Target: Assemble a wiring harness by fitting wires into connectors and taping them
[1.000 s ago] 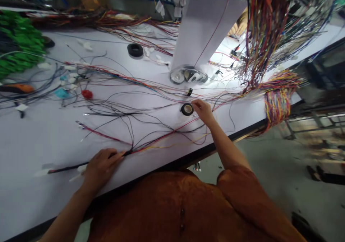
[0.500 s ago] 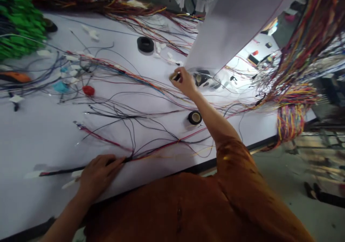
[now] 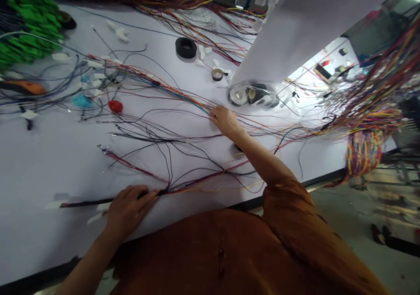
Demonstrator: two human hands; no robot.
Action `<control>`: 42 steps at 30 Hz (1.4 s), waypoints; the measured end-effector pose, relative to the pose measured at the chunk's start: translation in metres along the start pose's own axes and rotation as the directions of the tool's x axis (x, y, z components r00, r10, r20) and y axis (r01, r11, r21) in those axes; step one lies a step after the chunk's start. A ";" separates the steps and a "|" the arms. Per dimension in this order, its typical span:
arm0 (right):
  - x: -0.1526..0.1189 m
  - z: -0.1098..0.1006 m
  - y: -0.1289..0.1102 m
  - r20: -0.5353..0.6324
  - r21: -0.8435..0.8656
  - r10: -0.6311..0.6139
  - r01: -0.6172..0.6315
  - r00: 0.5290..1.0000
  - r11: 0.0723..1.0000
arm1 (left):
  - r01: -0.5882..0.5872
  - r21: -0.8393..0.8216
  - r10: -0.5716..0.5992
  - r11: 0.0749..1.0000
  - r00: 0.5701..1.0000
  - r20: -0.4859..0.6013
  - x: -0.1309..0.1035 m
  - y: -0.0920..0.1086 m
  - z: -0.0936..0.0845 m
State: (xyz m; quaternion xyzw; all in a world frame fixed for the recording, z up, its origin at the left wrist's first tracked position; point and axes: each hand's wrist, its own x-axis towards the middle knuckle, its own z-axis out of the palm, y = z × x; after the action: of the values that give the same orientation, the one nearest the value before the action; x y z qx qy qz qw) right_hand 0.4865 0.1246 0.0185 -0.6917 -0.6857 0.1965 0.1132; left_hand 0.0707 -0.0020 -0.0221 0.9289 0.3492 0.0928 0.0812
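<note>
head view: our left hand (image 3: 129,209), fingers together, pins the slim black-wrapped cable (image 3: 88,202), its thin red wires (image 3: 206,176) unwrapped toward two o'clock; right hand (image 3: 227,122), pinch unclear

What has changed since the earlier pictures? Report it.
The small brown-and-black tape roll moved left and away from the person, nearer the large black tape roll. The right hand took hold of it, let it go and drew back to the thin multicoloured wires; whether it grips them is unclear. The left hand stayed on the black-sheathed cable bundle.
</note>
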 end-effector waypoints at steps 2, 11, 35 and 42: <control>0.000 0.003 -0.008 0.007 -0.116 0.102 -0.100 0.995 0.988 | -0.009 0.005 0.009 1.000 1.000 -0.015 0.002 0.000 -0.002; 0.015 -0.073 -0.017 -0.343 0.110 0.009 0.030 0.939 0.993 | -0.021 0.036 0.024 0.999 0.996 -0.091 0.005 0.003 0.001; -0.171 -0.015 -0.060 0.216 0.560 -0.238 0.080 0.947 0.825 | 0.187 -0.758 -0.456 -0.625 0.700 0.550 0.268 -0.010 -0.066; -0.191 -0.004 -0.026 0.302 0.645 0.015 -0.215 0.953 0.733 | -0.052 -0.818 -0.559 -0.573 0.755 0.344 0.283 -0.088 -0.075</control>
State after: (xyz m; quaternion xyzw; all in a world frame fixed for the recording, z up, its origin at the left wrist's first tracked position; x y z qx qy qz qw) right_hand 0.4683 -0.0642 0.0554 -0.6114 -0.5330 0.5310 0.2452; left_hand 0.2067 0.2579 0.0645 0.2050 0.3628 0.4765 0.7741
